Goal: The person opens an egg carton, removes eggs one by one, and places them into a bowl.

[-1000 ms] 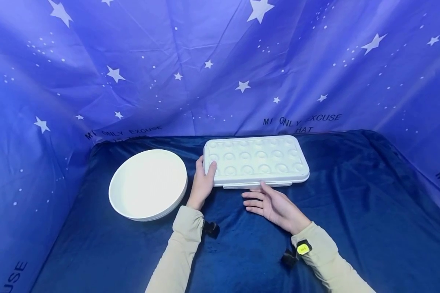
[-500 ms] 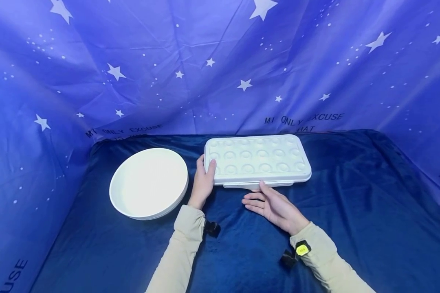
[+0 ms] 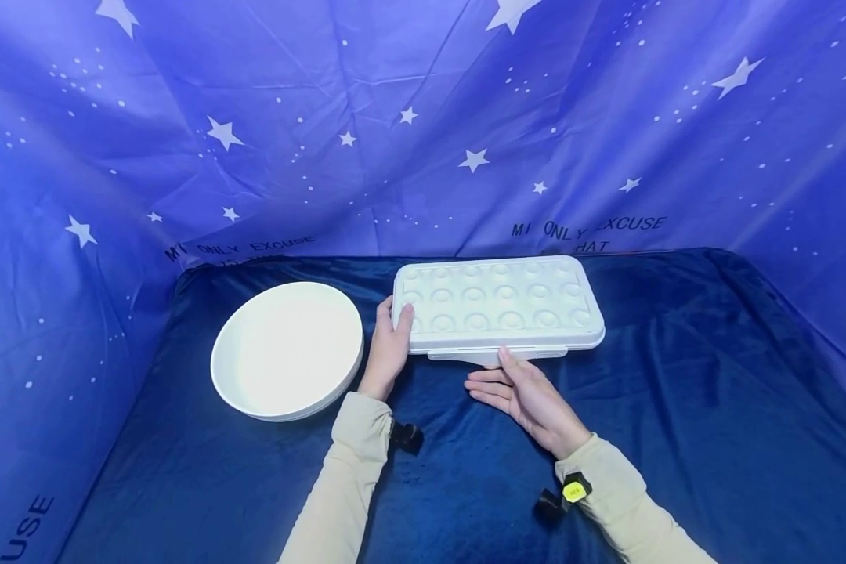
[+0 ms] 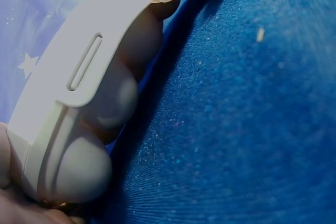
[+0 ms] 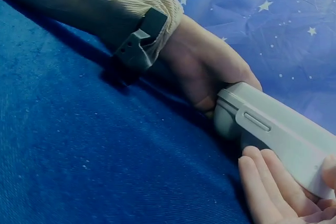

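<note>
A white egg box point(image 3: 497, 301) with rows of round bumps on its lid sits near the back of the table. My left hand point(image 3: 388, 348) grips its left end, thumb on top. At the front side, my right hand point(image 3: 536, 395) has its thumb on the long latch point(image 3: 458, 355), with the index finger under the latch's lower edge. The other right fingers point(image 5: 257, 182) extend below the box, nearly straight. In the left wrist view, the latch's slotted end point(image 4: 84, 64) lies above rounded egg cups point(image 4: 84, 166).
A large white round bowl point(image 3: 289, 352) stands left of my left hand. Dark blue cloth point(image 3: 465, 486) covers the table. A blue curtain with stars point(image 3: 324, 157) hangs behind and at both sides.
The egg box's right end has shifted slightly right and now looks a little larger. The latch's lower edge bows outward more at the right hand. Both hands keep their places on the box.
</note>
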A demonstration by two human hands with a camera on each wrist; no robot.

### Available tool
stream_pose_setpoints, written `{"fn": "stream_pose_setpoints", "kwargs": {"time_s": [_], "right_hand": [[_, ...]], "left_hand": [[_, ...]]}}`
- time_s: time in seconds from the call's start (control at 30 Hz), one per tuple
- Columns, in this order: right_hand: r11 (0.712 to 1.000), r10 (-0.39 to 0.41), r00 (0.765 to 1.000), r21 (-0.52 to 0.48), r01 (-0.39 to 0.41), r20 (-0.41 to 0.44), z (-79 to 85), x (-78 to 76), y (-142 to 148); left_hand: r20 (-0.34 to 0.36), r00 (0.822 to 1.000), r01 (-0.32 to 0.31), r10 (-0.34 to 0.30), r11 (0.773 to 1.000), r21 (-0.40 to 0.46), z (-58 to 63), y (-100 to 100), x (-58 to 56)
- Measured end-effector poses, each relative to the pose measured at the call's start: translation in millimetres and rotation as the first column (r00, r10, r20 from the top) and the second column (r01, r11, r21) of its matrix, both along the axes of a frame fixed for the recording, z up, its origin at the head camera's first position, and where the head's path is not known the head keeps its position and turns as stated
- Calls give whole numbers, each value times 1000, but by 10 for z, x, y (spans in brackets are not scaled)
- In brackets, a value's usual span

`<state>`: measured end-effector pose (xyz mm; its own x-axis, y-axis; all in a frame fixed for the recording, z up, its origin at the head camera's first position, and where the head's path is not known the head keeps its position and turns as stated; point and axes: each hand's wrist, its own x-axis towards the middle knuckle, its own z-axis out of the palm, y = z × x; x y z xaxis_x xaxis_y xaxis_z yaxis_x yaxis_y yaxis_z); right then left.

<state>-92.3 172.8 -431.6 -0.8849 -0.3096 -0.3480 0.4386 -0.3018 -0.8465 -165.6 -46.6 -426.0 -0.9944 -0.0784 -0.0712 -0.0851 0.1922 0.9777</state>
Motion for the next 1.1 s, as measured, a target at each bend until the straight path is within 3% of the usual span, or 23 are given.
{"fn": "stream_pose_setpoints", "kwargs": {"time_s": [0.37,0.6,0.8,1.1], "right_hand": [[998,-49,998,48,50,-35,-3,33,-35],[996,-89,996,9,88,15,6,42,-35],[997,-83,996,-5,83,12,10,35,-35],[988,-115,992,94,120,-57,38,65,-40]], "left_hand": [[17,1000,-7,7,1000,-1,21,-7,4],[-40,999,-9,7,999,-53,-44,-8,-6],[-37,999,-18,16,999,-39,-48,-24,-13],[-33,999,-36,37,999,29,-71,-30,-17]]}}
